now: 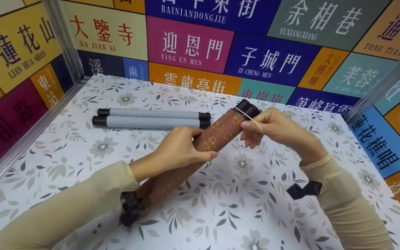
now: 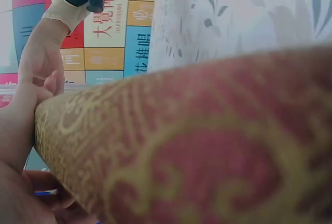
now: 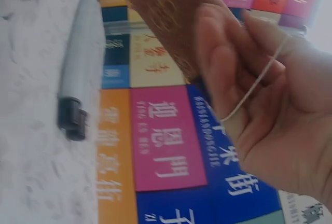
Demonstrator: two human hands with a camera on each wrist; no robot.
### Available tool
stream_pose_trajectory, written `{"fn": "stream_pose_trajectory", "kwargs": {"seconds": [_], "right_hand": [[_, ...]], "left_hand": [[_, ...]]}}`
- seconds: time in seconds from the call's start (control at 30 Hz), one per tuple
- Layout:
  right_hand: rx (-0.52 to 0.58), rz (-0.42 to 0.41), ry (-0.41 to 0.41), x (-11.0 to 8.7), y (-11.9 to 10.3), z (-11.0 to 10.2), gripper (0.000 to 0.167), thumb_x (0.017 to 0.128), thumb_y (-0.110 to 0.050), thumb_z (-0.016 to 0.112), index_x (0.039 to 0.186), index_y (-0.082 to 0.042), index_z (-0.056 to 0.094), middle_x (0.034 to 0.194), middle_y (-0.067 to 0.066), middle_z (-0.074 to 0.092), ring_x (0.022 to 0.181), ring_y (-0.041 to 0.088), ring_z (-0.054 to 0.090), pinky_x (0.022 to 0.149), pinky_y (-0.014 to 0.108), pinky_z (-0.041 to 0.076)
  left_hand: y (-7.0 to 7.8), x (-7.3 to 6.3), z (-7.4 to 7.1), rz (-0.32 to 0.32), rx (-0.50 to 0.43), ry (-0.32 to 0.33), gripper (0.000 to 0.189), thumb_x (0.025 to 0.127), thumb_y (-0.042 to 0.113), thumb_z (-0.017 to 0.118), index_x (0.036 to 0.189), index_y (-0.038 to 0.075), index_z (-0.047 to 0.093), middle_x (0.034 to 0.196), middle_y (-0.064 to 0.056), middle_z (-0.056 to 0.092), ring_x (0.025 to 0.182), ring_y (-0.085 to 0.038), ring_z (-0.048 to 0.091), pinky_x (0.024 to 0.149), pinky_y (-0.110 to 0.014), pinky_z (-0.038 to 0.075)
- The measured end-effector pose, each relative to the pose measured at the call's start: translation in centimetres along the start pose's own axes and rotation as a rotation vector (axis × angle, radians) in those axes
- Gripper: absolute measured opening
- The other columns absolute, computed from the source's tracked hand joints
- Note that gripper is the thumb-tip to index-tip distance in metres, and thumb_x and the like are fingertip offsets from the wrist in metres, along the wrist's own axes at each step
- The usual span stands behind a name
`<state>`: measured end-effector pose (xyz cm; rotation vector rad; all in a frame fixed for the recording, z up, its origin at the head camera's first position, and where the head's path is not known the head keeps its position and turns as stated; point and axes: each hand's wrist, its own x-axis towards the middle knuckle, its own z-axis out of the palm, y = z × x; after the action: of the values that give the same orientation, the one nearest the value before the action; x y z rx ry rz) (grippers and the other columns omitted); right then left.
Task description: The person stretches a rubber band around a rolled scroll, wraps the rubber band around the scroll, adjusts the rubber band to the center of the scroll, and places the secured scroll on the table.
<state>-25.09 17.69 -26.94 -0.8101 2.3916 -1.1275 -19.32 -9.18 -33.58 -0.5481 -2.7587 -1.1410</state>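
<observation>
A rolled scroll in reddish-brown fabric with gold patterns slants across the head view, black knobs at both ends. My left hand grips it around the middle, thumb lying along its near side. At the scroll's upper end, my right hand pinches a thin cream cord that runs across the roll beside the black knobs. In the right wrist view the cord stretches over my right fingers. The scroll's patterned surface fills much of the left wrist view.
Two grey rolled scrolls with black ends lie side by side behind my left hand. The table has a white floral cover. Colourful panels with printed signs stand around its back and sides.
</observation>
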Motion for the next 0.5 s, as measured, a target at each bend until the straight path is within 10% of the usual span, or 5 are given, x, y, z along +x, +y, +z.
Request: {"fn": "stream_pose_trajectory", "kwargs": {"seconds": [0.3,0.5], "right_hand": [[0.119,-0.272,0.304,0.6,1.9,4.5,0.028,0.096,-0.009,0.062,0.073,0.003,0.072,0.057,-0.004,0.066,0.048,0.015,0.059,0.050,0.026,0.051],[0.320,-0.256,0.624,0.9,0.0,4.2,0.031,0.096,-0.023,0.065,0.085,0.006,0.071,0.053,0.003,0.061,0.042,0.016,0.053,0.042,0.025,0.045]], "left_hand": [[-0.8,0.4,-0.2,-0.041,0.076,0.081,0.052,0.071,0.057,0.078,0.100,0.015,0.072,0.081,0.002,0.066,0.072,-0.015,0.058,0.062,-0.028,0.044],[-0.8,-0.1,0.4,0.011,0.222,0.103,0.061,0.067,0.059,0.077,0.107,0.013,0.070,0.088,-0.001,0.061,0.074,-0.018,0.058,0.063,-0.033,0.048]]}}
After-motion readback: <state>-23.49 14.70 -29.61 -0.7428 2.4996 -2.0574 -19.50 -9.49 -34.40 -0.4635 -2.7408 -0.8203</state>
